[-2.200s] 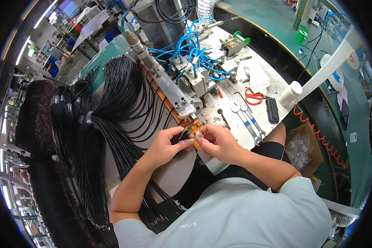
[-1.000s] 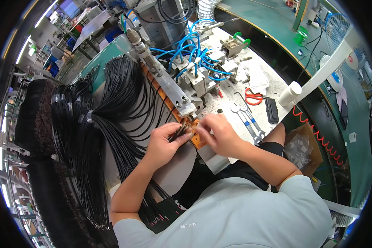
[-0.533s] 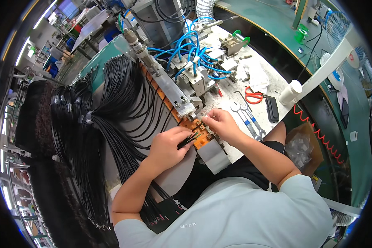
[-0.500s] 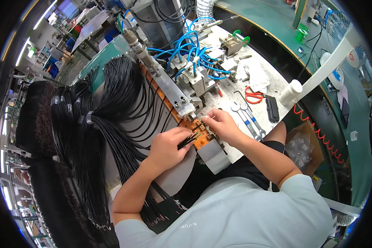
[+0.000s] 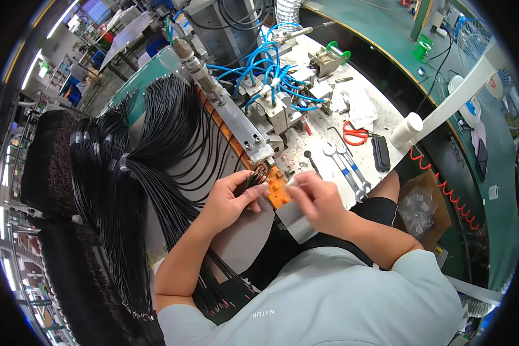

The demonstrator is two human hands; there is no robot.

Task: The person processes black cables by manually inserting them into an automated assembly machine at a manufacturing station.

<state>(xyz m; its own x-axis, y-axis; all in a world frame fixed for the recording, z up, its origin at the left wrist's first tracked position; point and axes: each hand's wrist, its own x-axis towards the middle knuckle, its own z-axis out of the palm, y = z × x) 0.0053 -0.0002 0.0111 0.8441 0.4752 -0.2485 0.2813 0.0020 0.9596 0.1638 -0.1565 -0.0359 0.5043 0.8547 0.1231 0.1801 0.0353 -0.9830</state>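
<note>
My left hand [image 5: 225, 203] is closed around a small bunch of black cables [image 5: 252, 181], whose stripped ends point up beside the orange fixture rail [image 5: 278, 183]. To the right, my right hand [image 5: 324, 206] is held over the near end of the rail, above a grey metal plate [image 5: 294, 218]. Its fingers are curled with thumb and forefinger together, slightly smeared by motion; whatever they may hold cannot be made out. Just beyond both hands is the metal arm of the machine [image 5: 236, 124]. Black cables lie in a row along the rail.
Thick bundles of black cable [image 5: 121, 164] hang at the left. Blue air hoses [image 5: 265, 72] run over the machine behind. On the white table lie wrenches [image 5: 345, 164], red-handled scissors [image 5: 354, 133], a black case [image 5: 380, 153] and a white cylinder [image 5: 406, 129]. A carton [image 5: 424, 202] stands at the right.
My right hand has drawn back from the rail toward me and to the right. My left hand has shifted slightly, and the cable ends in it now point more upward.
</note>
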